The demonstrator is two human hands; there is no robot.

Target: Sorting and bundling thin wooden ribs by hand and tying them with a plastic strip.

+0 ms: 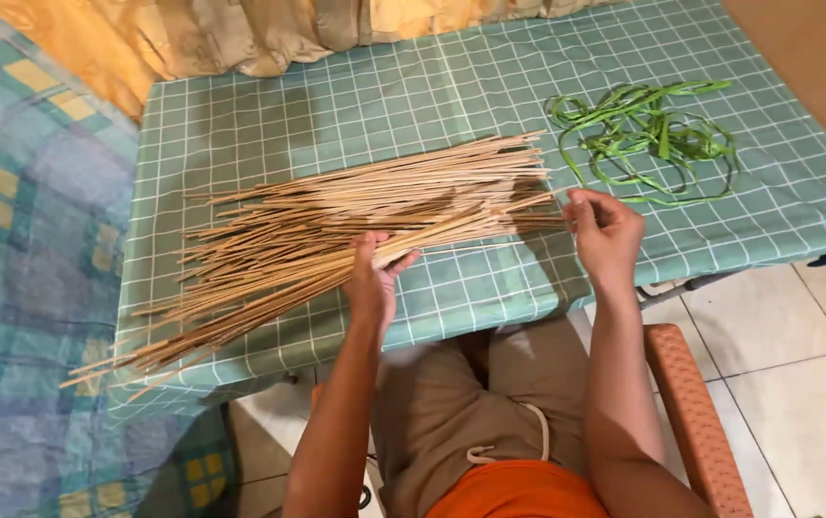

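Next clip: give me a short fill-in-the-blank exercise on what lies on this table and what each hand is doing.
1. The left hand grips a bundle of thin tan wooden sticks near its ____.
2. The right hand touches the sticks' ____ ends.
3. The loose tangle of flat strips beyond the right hand is ____ in colour.
4. The teal tablecloth bears a pattern of white ____.

Missing words: middle; right; green; squares

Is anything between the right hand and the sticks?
Nothing visible. The right hand is at the tips of the sticks, fingers pinching there; the left hand grips the bundle mid-length. The green strips lie apart.
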